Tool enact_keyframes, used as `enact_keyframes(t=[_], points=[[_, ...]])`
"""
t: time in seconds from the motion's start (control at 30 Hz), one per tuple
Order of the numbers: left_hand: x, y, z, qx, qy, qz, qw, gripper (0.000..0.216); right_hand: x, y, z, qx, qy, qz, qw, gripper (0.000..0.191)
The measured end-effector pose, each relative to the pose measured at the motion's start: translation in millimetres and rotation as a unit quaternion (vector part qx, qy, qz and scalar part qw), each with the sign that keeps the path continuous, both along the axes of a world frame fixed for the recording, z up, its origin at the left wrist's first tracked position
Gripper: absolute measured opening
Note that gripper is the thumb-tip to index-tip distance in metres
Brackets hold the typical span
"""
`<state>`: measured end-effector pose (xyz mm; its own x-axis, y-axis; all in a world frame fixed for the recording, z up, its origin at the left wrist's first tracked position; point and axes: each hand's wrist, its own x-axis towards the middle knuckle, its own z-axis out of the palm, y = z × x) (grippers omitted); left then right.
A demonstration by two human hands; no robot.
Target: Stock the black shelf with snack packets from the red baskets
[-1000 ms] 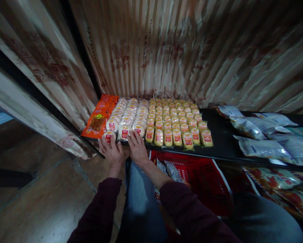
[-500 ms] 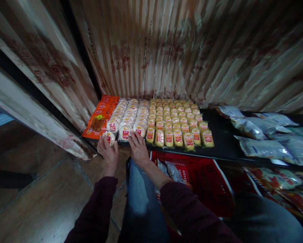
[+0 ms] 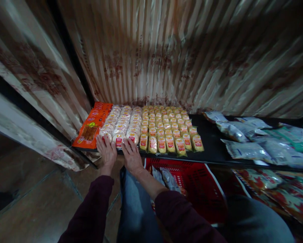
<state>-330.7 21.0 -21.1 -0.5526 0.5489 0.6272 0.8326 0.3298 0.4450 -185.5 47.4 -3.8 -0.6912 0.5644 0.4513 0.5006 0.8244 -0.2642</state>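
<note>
Rows of white round packets (image 3: pixel 122 123) with red labels lie on a black shelf (image 3: pixel 214 152), beside rows of yellow packets (image 3: pixel 166 130). My left hand (image 3: pixel 106 152) lies flat, fingers spread, against the front packet of the leftmost white row. My right hand (image 3: pixel 131 156) rests open at the shelf's front edge, its fingertips touching the front white packets. Neither hand grips anything. Dark red sleeves cover both arms.
Orange packs (image 3: pixel 93 123) lie at the shelf's left end against a striped curtain (image 3: pixel 166 57). Grey-blue bags (image 3: pixel 247 141) fill the shelf's right part. A red basket (image 3: pixel 197 182) with bags stands below the shelf. Colourful packs (image 3: pixel 275 185) lie lower right. Brown floor is at left.
My left hand has pushed the front white packet back into its row and now lies flat on it. The view has shifted slightly, so everything sits lower and further left.
</note>
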Motion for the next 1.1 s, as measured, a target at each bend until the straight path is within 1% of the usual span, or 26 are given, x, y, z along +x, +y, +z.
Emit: enact_keyframes(t=[0.27, 0.43, 0.63, 0.7, 0.87, 1.0, 1.1], points=[[8, 1, 3.3, -0.034, -0.006, 0.009, 0.999, 0.059, 3, 1, -5.2, 0.011, 0.016, 0.022, 1.0, 0.063], [7, -1, 0.8, -0.009, -0.004, 0.009, 1.0, 0.059, 6, 1, -1.5, 0.015, 0.015, 0.034, 0.999, 0.063], [7, -6, -3.9, 0.024, -0.002, -0.008, 1.0, 0.059, 12, -5, -0.2, 0.013, 0.011, 0.041, 0.999, 0.064], [8, -6, -3.5, 0.024, -0.005, -0.014, 1.0, 0.059, 15, -9, -0.8, 0.01, 0.009, 0.048, 0.999, 0.062], [14, -5, 0.3, 0.031, 0.001, 0.001, 1.0, 0.061, 25, -13, -1.9, -0.003, 0.025, 0.037, 0.999, 0.059], [22, -6, -0.3, 0.027, 0.033, 0.003, 0.999, 0.058, 31, -11, -3.4, 0.0, 0.039, 0.032, 0.999, 0.06], [28, -6, -2.7, 0.014, 0.037, 0.003, 0.999, 0.059, 33, -8, -4.1, -0.008, 0.04, 0.027, 0.999, 0.063]])
